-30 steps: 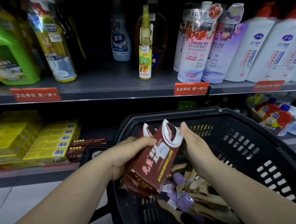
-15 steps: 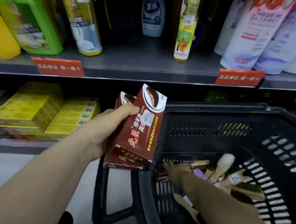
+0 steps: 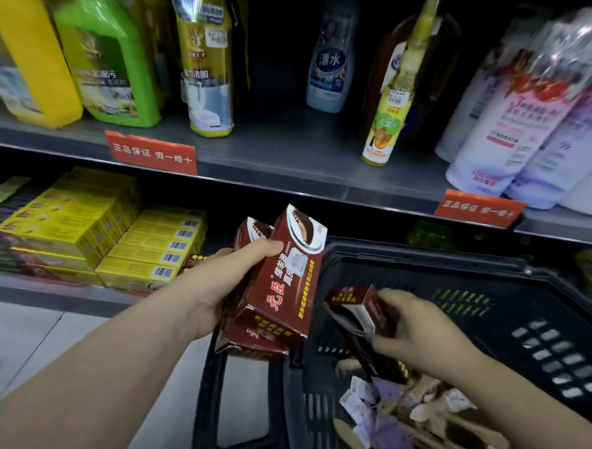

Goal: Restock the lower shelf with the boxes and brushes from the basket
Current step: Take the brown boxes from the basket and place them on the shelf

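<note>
Left hand clamped around stack of brown boxes, held beside basket rim. Right hand closed on another brown box over basket; brushes lie inside.

Your left hand is clenched, thumb on top pointing to 2 o'clock, forearm running from 7 o'clock. Your right hand is closed, fingers toward 9 o'clock, forearm entering from 4 o'clock.

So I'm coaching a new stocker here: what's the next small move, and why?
Probably bring the brown box in the right hand over to the stack of brown boxes held in the left hand; it is already lifted above the basket.
</note>
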Demonstrator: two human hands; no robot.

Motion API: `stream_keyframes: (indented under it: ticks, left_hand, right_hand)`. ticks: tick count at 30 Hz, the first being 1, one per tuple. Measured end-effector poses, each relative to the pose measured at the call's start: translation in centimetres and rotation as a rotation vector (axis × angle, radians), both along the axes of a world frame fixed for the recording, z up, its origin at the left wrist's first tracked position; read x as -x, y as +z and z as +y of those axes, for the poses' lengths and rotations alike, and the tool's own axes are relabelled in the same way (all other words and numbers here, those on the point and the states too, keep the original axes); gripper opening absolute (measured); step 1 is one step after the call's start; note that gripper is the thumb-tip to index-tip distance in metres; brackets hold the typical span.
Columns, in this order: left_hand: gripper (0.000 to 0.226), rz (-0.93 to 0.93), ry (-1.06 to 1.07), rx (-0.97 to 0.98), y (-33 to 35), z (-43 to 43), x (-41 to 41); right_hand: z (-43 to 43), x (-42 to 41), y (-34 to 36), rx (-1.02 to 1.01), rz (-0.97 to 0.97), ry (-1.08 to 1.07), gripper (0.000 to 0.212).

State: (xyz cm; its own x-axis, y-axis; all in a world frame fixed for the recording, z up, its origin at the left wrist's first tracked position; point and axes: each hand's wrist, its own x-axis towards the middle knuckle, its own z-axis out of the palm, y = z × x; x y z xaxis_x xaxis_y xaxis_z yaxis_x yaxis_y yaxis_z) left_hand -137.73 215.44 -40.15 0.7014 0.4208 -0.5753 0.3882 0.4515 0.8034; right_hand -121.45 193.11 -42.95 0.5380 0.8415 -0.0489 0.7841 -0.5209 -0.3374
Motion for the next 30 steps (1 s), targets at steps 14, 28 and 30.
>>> stream_keyframes:
  ticks: [14,28,30]
  left_hand:
    - [0.1,-0.132,0.182,0.104,2.1,-1.2,2.3]
    - [0.06,0.047,0.335,-0.113,0.9,6.7,7.1]
    - [0.07,0.117,0.332,-0.142,0.0,8.8,7.8]
  right_hand:
    - [3.4,9.9,6.4,-0.719,0.496,0.022,0.08]
    - [13.9,9.4,8.0,-0.422,1.239,-0.325,0.053]
    - [16.0,9.1,7.7,-0.334,1.246,-0.35,0.019]
